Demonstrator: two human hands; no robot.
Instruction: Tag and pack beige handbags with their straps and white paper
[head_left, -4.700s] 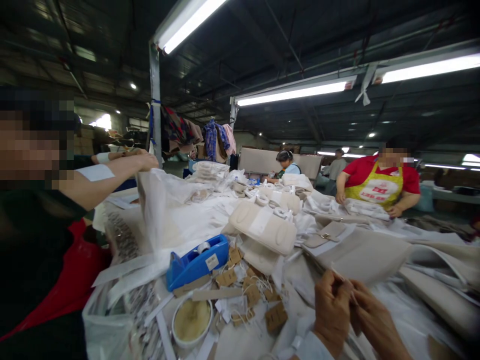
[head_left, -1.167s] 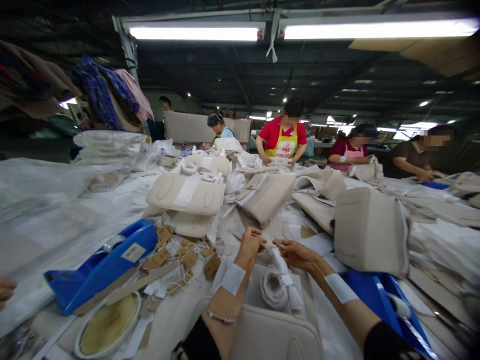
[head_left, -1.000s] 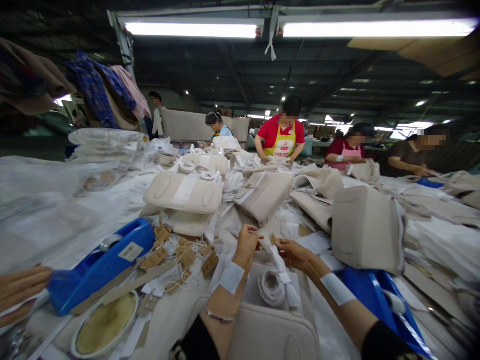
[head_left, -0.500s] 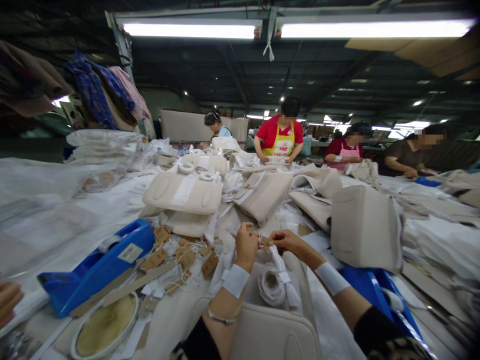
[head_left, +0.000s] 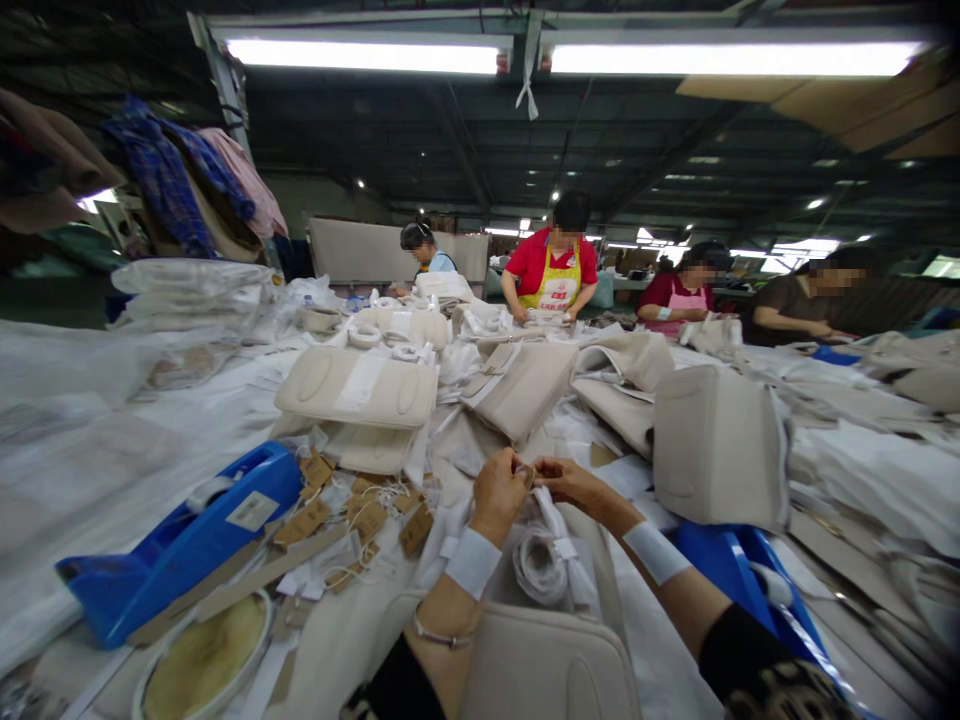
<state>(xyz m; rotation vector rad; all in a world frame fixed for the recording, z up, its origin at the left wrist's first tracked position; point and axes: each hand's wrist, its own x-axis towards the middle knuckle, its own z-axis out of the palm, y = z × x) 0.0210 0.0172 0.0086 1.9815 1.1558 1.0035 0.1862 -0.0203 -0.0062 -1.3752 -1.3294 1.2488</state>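
Right hand: thumb and fingertips pinched shut [head_left: 568, 484], gripping a small brown tag [head_left: 528, 476].
Left hand: fingers curled closed [head_left: 499, 494] at the tag's other side, pinching it too; the fingers partly hide the hold.
Brown tag: between the two hands' fingertips, above the near part of the worktable [head_left: 214, 425].
Below the hands: a white-wrapped coil [head_left: 540, 566], with a beige handbag [head_left: 551, 655] lying closer to the wearer.
Tag pile: brown tags with white strings [head_left: 367, 518], left of the left hand.
Toward the near left corner: a blue tape dispenser [head_left: 187, 540] and a white-rimmed bowl [head_left: 206, 655].
Right of the right arm: another blue dispenser [head_left: 750, 570], beside an upright beige bag [head_left: 712, 445].
Far edge: a co-worker in a yellow apron [head_left: 556, 285].
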